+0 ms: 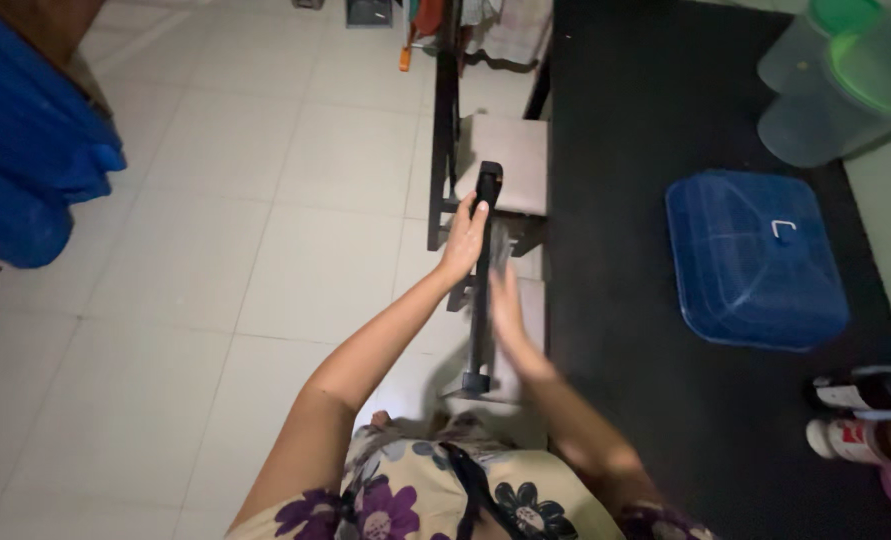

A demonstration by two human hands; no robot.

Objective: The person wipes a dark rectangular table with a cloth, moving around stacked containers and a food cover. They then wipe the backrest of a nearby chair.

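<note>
Far left: a stack of blue plastic (25, 150) at the left edge of the white tile floor (265, 250), well apart from both hands.

Centre: left hand (463, 240) reaches forward with its fingers wrapped around the upper part of a long black rod-like tool (482, 300). Grip is closed on the tool just below its thick black head. The tool runs from near the person's lap up and away, its head reaching a grey-seated stool with a dark frame (505, 160). Its lower end sits just above the floral garment (435, 500).

Right hand (507, 310) is just right of the tool's shaft, palm flat and fingers extended. It is blurred, so I cannot tell whether it touches the shaft; it is not clenched around it.

Right of the hands: a black mat (645, 300) covers the floor. On it lies a blue mesh dome cover (755, 260), well apart from the hands. Top right corner: translucent containers with green lids (845, 80). Bottom right edge: two bottles lying on their sides (865, 415).
</note>
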